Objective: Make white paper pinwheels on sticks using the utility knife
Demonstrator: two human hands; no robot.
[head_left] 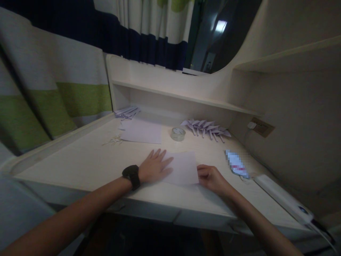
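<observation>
I see my left hand (156,166) lying flat and released on the paper sheet (183,167), pinning it to the bench (80,163); my right hand (210,176) pinches its near corner.

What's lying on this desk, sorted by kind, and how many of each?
Flat paper sheets: 2, one under the left hand and right hand at, one farther back
Piles of folded paper pieces: 2
Tape rolls: 1
Blurred-out flat items: 1
White bar devices: 1
Total: 7
</observation>
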